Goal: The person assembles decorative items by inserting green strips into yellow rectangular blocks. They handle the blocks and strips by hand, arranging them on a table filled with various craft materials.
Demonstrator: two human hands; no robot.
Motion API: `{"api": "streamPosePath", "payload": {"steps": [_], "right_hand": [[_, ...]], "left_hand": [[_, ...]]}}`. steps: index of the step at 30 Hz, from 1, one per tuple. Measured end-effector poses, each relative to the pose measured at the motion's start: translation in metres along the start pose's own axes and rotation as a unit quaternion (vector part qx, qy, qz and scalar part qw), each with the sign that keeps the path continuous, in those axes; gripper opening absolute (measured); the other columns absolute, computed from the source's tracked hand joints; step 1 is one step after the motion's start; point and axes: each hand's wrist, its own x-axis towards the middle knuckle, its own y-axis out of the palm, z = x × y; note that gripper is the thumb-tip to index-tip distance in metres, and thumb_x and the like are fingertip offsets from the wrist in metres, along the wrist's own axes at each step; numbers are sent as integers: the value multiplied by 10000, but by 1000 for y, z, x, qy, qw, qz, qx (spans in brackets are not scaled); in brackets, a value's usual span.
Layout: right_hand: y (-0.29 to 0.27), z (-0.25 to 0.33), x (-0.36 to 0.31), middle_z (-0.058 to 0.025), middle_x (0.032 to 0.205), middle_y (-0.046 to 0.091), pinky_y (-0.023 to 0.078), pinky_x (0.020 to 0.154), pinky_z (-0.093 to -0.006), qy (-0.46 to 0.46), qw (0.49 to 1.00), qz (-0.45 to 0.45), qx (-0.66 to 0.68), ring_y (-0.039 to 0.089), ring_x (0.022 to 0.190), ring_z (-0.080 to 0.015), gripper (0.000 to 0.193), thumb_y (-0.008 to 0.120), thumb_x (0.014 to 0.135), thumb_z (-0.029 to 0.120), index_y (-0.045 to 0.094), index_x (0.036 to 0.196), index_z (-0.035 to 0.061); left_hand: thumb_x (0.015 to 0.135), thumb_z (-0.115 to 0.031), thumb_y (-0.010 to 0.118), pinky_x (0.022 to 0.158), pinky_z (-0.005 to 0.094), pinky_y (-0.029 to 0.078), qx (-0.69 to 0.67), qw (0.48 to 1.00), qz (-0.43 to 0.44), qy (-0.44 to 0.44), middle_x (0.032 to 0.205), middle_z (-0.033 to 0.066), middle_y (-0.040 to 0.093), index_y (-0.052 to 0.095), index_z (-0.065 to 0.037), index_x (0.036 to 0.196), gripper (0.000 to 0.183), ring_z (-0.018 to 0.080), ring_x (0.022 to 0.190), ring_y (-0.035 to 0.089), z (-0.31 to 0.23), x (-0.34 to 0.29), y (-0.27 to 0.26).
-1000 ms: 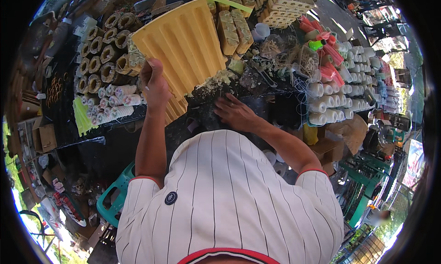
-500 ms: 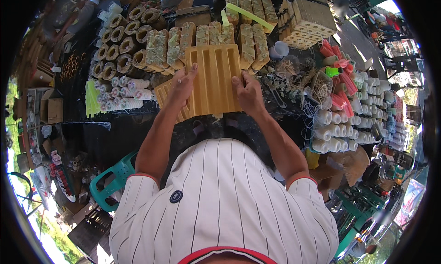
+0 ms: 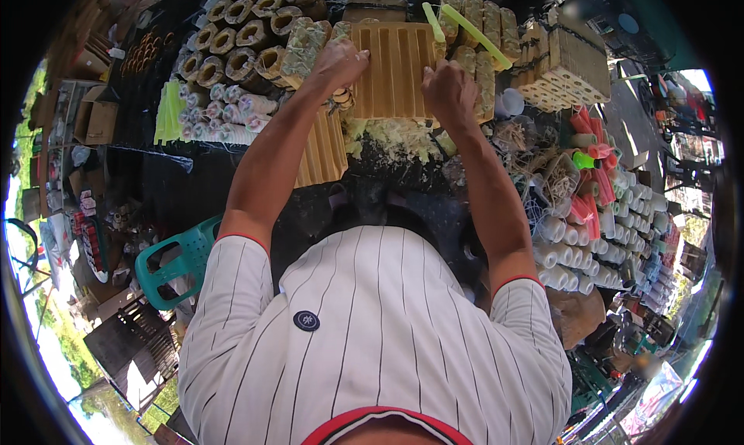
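A yellow-brown grooved panel (image 3: 394,69), like a mould half with long parallel channels, lies between my hands over a row of blocks. My left hand (image 3: 339,64) is closed on its left edge, while my right hand (image 3: 451,95) grips the right edge with curled fingers. Under my left forearm, a second grooved panel (image 3: 322,152) sits at the table's near edge. Pale yellow crumbs (image 3: 395,141) are scattered just below the held panel. Beside my left hand stands a rough-topped block (image 3: 304,48); similar blocks (image 3: 484,73) stand by my right hand.
Hollow brown tubes (image 3: 252,33) and wrapped white rolls (image 3: 232,108) fill the table's left side. Light-green strips (image 3: 477,36) lie over the far blocks. A perforated block stack (image 3: 566,65) and white spools (image 3: 558,251) are at right. A green chair (image 3: 177,267) stands left of me.
Both hands have moved the grooved panel away from me, farther over the blocks. The crumbs and more of the second panel now show. My view has shifted slightly.
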Motion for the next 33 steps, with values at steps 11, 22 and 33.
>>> {"api": "streamPosePath", "payload": {"steps": [11, 22, 33], "right_hand": [[-2, 21, -65, -241, 1612, 476, 314, 1266, -577, -284, 950, 105, -69, 409, 1539, -402, 623, 750, 991, 385, 582, 1487, 48], [89, -56, -234, -208, 1252, 713, 519, 1050, -512, -54, 962, 267, 33, 666, 1208, -402, 416, 814, 901, 270, 702, 1222, 30], [249, 135, -108, -276, 1601, 462, 314, 1243, -622, -242, 963, 118, -32, 430, 1513, -432, 787, 763, 960, 367, 432, 1573, -1]], "left_hand": [[1057, -528, 637, 629, 386, 511, -132, 980, -132, 68, 683, 59, 603, 706, -33, 921, 518, 168, 588, 584, 51, -49, -15], [905, -328, 778, 993, 518, 557, -15, 992, 25, -120, 1203, 283, 703, 715, -11, 1258, 478, 440, 1157, 696, 241, -247, 134], [869, -281, 851, 866, 491, 609, -249, 956, 5, -156, 1191, 289, 702, 461, 29, 1546, 841, 404, 1071, 732, 266, -196, 186]]}}
